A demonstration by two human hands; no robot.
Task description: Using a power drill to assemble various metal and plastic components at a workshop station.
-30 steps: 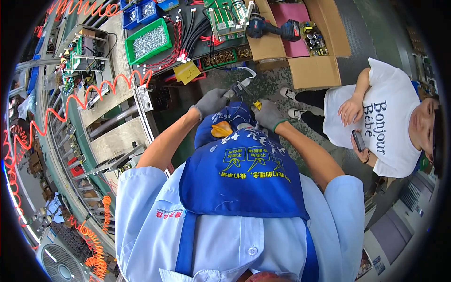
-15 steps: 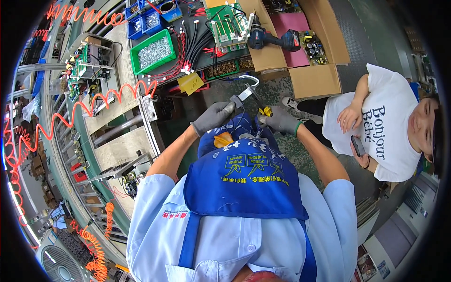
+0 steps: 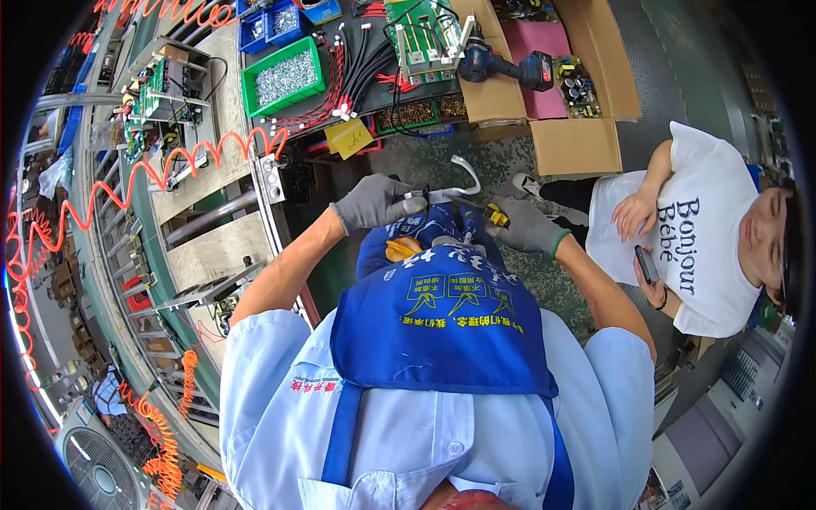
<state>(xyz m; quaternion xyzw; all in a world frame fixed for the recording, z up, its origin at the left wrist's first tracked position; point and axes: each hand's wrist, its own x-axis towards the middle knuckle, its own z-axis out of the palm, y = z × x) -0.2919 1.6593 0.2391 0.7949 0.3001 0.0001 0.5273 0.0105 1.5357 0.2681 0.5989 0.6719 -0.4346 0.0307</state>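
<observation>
In front of my apron, my left hand point(image 3: 381, 204) wears a grey glove and is closed on a hooked metal piece point(image 3: 465, 189). This piece is pale and flat near my fingers, and its free end curves away from me. My right hand point(image 3: 529, 228), also gloved, is closed round a yellow-handled tool point(image 3: 496, 216). The tool's thin dark shaft points left, toward the hooked piece; whether they touch I cannot tell. Both hands are above my lap, a short distance apart.
Ahead is a bench with a green bin point(image 3: 285, 81) of small metal parts, cables point(image 3: 344, 76), a circuit board assembly point(image 3: 421, 42) and a cordless drill point(image 3: 501, 64). A cardboard box point(image 3: 578, 146) stands beside it. At right is a person point(image 3: 693, 229) holding a phone. A conveyor point(image 3: 127, 255) runs along the left.
My left hand has turned, tipping the hooked piece so it lies more level and points right. My right hand has shifted slightly right and toward me with the yellow-handled tool.
</observation>
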